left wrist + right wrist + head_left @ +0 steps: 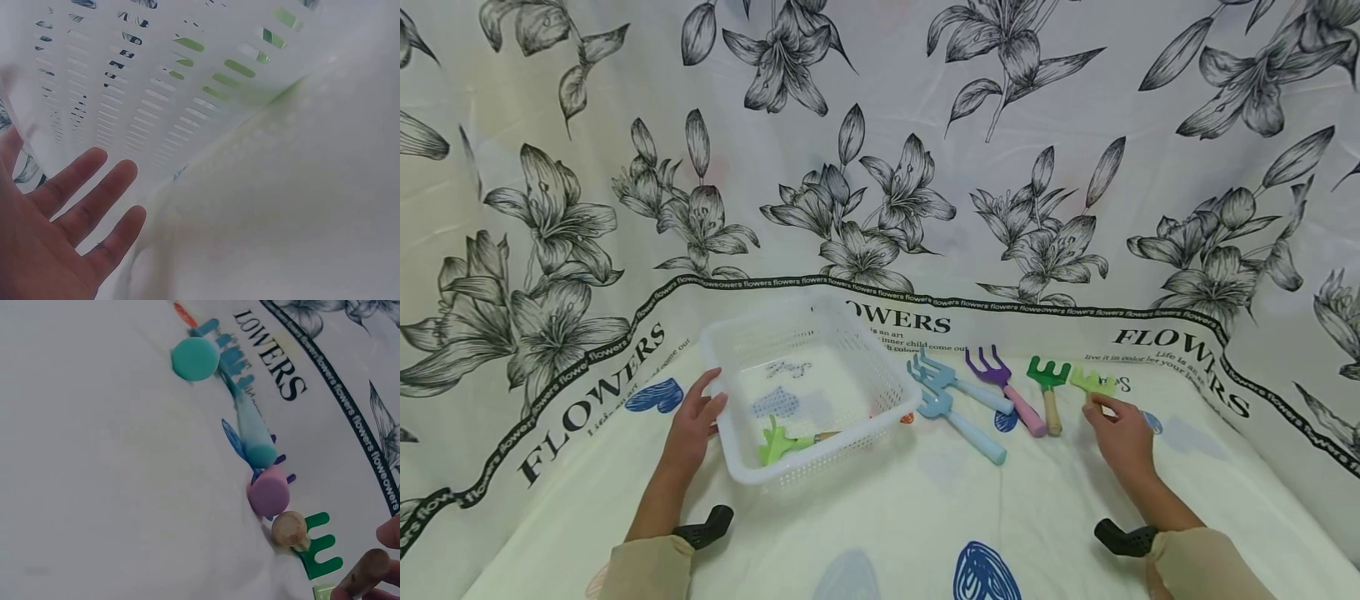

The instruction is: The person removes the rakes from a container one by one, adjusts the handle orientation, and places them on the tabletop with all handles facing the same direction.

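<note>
On the left in the head view stands a white perforated plastic basket [850, 446] with a light green hand rake [778, 442] lying inside. My left hand [691, 429] is at its left rim, and the left wrist view shows the fingers spread and straight beside the slotted wall [150, 106]. With thumb and fingertips, my right hand [1122, 435] pinches the wooden handle [367, 575] of another light green hand rake [1093, 383], whose tines point away from me. Just left of it lies a dark green rake [1049, 380] with a wooden handle.
Between basket and dark green rake lie a purple rake with a pink handle [1026, 410] and two light blue rakes, one nearer [976, 437] and one farther [985, 396]. A flower-printed cloth [880, 533] covers the table, and matching fabric [1060, 108] hangs behind.
</note>
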`<act>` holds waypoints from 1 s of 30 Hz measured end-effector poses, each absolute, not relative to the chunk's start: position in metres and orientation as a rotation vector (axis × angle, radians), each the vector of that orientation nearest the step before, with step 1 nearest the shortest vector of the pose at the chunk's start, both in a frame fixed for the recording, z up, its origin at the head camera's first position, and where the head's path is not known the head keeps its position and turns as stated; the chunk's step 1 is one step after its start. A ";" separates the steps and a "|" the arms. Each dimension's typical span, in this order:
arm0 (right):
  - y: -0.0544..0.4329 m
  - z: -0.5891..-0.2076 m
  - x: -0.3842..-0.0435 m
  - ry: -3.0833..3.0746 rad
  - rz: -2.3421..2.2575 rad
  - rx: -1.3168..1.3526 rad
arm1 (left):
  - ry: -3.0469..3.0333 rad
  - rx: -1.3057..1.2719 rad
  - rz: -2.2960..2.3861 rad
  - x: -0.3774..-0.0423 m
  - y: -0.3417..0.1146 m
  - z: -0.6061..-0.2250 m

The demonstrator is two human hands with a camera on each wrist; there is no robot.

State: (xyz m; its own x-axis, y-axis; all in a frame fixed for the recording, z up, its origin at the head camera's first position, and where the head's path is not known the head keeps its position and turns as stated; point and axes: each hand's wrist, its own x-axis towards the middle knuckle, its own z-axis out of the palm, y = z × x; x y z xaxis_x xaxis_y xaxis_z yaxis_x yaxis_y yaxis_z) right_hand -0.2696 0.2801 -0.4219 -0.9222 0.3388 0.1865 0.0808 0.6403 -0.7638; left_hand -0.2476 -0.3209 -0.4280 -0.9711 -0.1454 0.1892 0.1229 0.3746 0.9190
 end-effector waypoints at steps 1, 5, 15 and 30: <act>0.281 -0.422 -0.270 -2.572 1.183 -0.340 | -2.401 0.020 -1.631 -0.248 -0.321 -0.428; 0.283 -0.425 -0.270 -2.627 1.277 -0.376 | -2.399 0.010 -1.614 -0.249 -0.322 -0.431; 0.282 -0.431 -0.269 -2.604 1.315 -0.351 | -2.385 0.002 -1.620 -0.248 -0.321 -0.432; 0.257 -0.417 -0.268 -2.525 1.306 -0.312 | -2.370 0.005 -1.654 -0.248 -0.321 -0.431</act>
